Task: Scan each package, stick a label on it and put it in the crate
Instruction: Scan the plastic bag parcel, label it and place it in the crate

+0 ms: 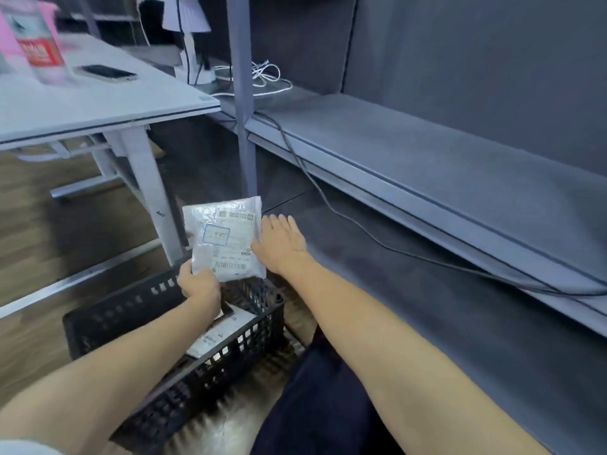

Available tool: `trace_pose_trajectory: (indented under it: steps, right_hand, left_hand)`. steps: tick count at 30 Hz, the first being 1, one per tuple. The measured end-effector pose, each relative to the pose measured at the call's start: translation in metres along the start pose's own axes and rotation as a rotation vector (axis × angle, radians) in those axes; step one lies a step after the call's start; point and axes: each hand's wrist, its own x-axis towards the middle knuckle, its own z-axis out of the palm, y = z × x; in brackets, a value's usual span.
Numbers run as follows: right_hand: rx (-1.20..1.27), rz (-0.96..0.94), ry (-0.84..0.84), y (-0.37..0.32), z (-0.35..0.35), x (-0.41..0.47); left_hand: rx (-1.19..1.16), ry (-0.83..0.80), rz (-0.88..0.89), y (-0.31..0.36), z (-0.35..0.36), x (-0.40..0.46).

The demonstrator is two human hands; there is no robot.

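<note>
Head view, left to right. White desk [82,103] at upper left carried a blurred bottle [41,44] and a phone [106,73]. Black mesh crate [210,362] sat on the floor below, another flat package [216,336] already lying inside. Left hand [197,285] pinched the lower-left corner of a white poly-bag package [226,238], held over the crate's far rim. Printed label [235,239] and blue sticker [215,233] faced up. Right hand [279,241] lay flat, fingers straight, touching the package's right edge. Grey shelf [427,165] with a cable [328,198] ran to the right.

Package looked light, thin and floppy, its film likely slick. A corner pinch seemed adequate; supporting an edge would limit sagging.
</note>
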Motion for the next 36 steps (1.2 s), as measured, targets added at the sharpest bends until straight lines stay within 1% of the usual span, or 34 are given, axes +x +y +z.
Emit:
trace_pose_trajectory:
  steps: [5,8,11,15,21,26,32,36]
  right_hand:
    - [-0.086,0.023,0.122,0.021,-0.074,-0.005]
    - [-0.154,0.071,0.212,0.046,-0.113,-0.010]
    - [-0.232,0.151,0.271,0.081,-0.146,-0.019]
    - [-0.278,0.302,0.275,0.139,-0.184,-0.045]
    - [-0.319,0.526,0.304,0.212,-0.228,-0.094]
    - [-0.295,0.688,0.384,0.248,-0.252,-0.143]
    - [-0.244,0.808,0.513,0.258,-0.276,-0.201]
    - [-0.210,0.787,0.576,0.247,-0.285,-0.227]
  left_hand:
    - [-0.102,-0.075,0.145,0.062,0.030,-0.027]
    - [-0.169,-0.156,0.196,0.090,0.055,-0.048]
    - [-0.200,-0.232,0.252,0.115,0.087,-0.074]
    - [-0.244,-0.411,0.246,0.136,0.137,-0.111]
    - [-0.198,-0.607,0.309,0.145,0.194,-0.177]
    - [-0.078,-0.735,0.375,0.139,0.221,-0.224]
    - [-0.011,-0.872,0.408,0.130,0.240,-0.275]
    - [0.010,-0.935,0.459,0.123,0.239,-0.303]
